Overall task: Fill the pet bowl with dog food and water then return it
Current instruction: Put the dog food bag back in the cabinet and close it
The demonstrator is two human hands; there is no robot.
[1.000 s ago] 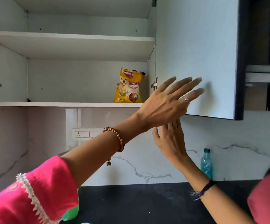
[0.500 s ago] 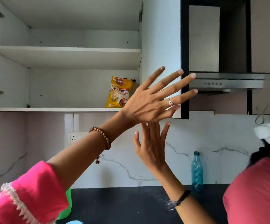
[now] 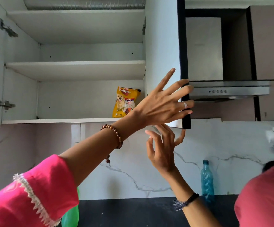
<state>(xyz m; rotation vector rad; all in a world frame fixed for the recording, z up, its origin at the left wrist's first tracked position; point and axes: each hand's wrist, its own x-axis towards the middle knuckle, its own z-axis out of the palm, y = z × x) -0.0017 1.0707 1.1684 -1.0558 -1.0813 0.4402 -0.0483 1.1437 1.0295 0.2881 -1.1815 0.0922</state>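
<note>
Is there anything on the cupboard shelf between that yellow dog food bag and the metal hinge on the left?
No. In the head view, the white shelf is bare from the yellow dog food bag to the metal hinge.

My left hand (image 3: 159, 107) covers the lower right corner of the food bag (image 3: 124, 102), and the bag's small print is too fine to read. My left fingertips (image 3: 189, 87) lie across the dark edge of the cupboard door (image 3: 161, 46), hiding part of it. The right hand (image 3: 161, 148) passes behind my left wrist, so its longest fingers are partly lost. A green thing (image 3: 71, 215) shows only as a sliver behind my pink sleeve (image 3: 31, 194); I cannot tell what it is. The bottle (image 3: 207, 181) has its base blurred against the table (image 3: 124, 213). The frame's right edge cuts off a person in red (image 3: 264, 197).
</note>
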